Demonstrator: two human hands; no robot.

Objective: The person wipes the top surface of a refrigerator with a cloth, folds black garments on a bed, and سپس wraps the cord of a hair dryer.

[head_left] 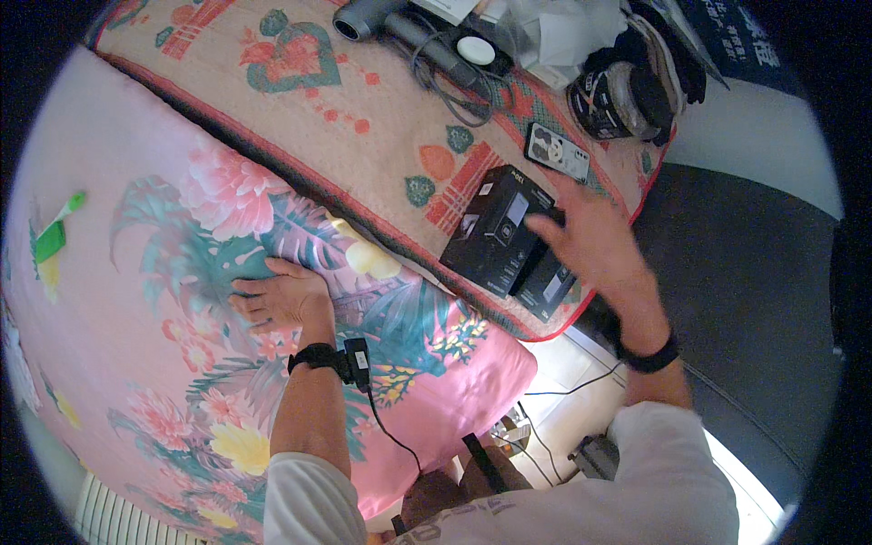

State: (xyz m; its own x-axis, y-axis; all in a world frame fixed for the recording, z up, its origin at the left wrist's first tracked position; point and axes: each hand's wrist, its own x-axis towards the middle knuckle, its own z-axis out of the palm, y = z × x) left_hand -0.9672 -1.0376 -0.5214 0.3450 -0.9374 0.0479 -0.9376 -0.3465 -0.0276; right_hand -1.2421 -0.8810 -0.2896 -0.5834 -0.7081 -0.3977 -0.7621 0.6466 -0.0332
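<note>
Head view: a bed (109,163) seen from above, spread with a pink floral sheet (163,381) on the near side and a woven mat (363,136) with heart and leaf motifs beyond it, the mat's red edge running diagonally between them. Left hand (277,295): palm down, fingers spread flat on the pink floral sheet, holding nothing; by its pose it appears to brace the body while the other arm reaches. A black wrist strap (318,356) carries a small device (357,356) with a cable trailing down off the bed. Right hand (590,236): blurred, fingers spread wide, holding nothing, hovering at the right end of a black box (498,229); whether it touches the box I cannot tell. Black box: rectangular, printed top, lying flat on the mat near its lower right corner. A second, smaller black box (548,289) sits just beside it, partly under the right hand, close to the mat's edge. Phone (558,152): face down on the mat, just beyond the right hand. Far end of mat: a dark hair dryer (363,16) with looped cord, a white round puck (475,50), crumpled clear plastic (554,32), a pile of dark gear (627,95). Left margin: a green and white object (56,232) lying on the sheet, well apart from both hands. Below the bed edge: floor with loose cables (563,386) and a small grey adapter (595,454).
</note>
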